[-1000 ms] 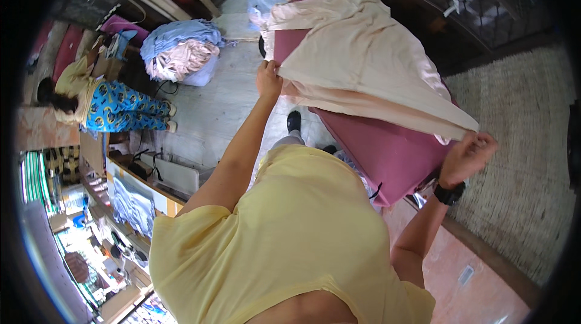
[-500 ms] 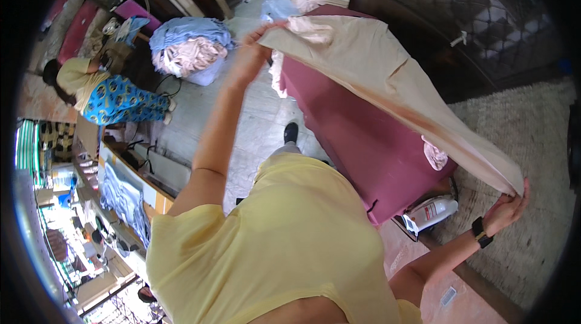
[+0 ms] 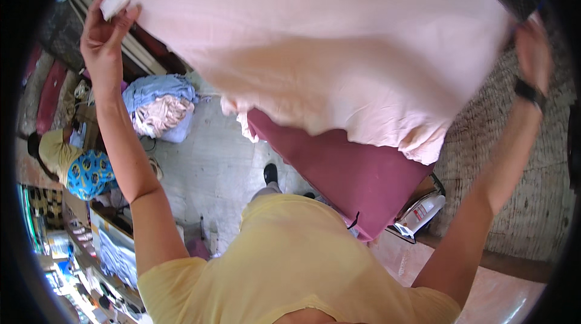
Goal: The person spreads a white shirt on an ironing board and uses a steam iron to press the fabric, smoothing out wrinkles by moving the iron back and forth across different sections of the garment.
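A wide pale pink cloth (image 3: pixel 339 27) hangs spread out between my raised hands, its upper part running out of the picture. My left hand (image 3: pixel 108 39) pinches its whitish edge at the upper left. At the upper right my right hand (image 3: pixel 532 52), smeared by motion, is closed on the other end. Below, the crumpled lower edge of the cloth hangs over an ironing board (image 3: pixel 357 179) with a maroon cover and hides its far part. A white and red iron (image 3: pixel 422 212) rests at the board's near right end.
A heap of blue and pink clothes (image 3: pixel 160 106) lies on the tiled floor (image 3: pixel 206 142) to the left. Beyond my left arm, a person (image 3: pixel 78 166) in patterned blue trousers is bent over. A woven mat (image 3: pixel 502 209) covers the right side.
Both hands have risen and moved farther apart. The cloth, slanted and bunched over the board before, is now lifted and spread wide.
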Action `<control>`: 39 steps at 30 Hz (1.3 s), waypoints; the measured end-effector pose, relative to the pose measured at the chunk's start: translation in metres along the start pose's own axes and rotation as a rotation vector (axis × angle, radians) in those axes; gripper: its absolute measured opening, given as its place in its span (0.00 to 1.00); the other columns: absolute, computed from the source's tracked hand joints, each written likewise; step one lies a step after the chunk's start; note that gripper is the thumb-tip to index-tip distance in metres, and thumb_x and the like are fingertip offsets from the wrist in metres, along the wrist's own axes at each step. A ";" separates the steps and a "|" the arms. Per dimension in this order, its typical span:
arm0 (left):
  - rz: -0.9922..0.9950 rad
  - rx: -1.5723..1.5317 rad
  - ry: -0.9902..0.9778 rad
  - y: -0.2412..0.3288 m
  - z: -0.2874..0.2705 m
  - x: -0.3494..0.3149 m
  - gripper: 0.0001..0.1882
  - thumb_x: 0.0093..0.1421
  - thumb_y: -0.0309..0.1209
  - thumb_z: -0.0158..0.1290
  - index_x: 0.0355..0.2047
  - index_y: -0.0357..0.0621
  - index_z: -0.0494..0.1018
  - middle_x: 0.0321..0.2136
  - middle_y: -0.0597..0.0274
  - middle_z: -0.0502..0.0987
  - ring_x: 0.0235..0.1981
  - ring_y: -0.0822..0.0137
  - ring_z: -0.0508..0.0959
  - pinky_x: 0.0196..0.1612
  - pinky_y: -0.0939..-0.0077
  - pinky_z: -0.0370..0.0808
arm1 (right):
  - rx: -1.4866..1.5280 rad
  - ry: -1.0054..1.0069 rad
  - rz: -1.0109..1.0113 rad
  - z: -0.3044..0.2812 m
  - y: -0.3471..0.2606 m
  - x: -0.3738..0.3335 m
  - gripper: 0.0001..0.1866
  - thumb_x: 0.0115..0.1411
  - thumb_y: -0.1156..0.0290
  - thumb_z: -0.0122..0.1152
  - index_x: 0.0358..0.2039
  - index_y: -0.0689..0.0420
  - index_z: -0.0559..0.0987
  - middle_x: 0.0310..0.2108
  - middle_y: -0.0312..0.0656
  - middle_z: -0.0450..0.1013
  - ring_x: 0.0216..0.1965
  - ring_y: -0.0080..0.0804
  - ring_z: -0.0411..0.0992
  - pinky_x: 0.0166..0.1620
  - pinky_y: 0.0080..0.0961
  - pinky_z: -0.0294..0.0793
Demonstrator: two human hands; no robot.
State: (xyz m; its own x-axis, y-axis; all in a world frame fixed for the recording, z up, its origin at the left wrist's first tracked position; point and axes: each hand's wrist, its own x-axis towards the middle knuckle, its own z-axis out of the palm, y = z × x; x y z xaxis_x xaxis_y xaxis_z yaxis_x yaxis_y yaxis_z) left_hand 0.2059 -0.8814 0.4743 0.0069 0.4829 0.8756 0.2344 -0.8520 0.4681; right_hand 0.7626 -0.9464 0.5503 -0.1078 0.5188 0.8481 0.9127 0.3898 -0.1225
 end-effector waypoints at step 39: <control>-0.723 -0.942 -1.339 0.040 0.252 -0.446 0.25 0.60 0.31 0.59 0.57 0.46 0.70 0.56 0.57 0.70 0.58 0.64 0.68 0.61 0.67 0.64 | -0.882 -0.644 1.048 0.136 0.243 -0.527 0.27 0.54 0.64 0.63 0.56 0.42 0.72 0.56 0.52 0.64 0.56 0.59 0.61 0.57 0.47 0.66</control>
State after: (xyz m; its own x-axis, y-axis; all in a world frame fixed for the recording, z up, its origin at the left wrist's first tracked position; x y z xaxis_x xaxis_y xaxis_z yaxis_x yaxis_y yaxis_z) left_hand 0.4568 -1.0795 0.0725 0.9823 0.1851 0.0268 -0.0268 -0.0025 0.9996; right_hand 0.9878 -1.0211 0.0038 0.7860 0.5903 0.1835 0.5962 -0.8023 0.0273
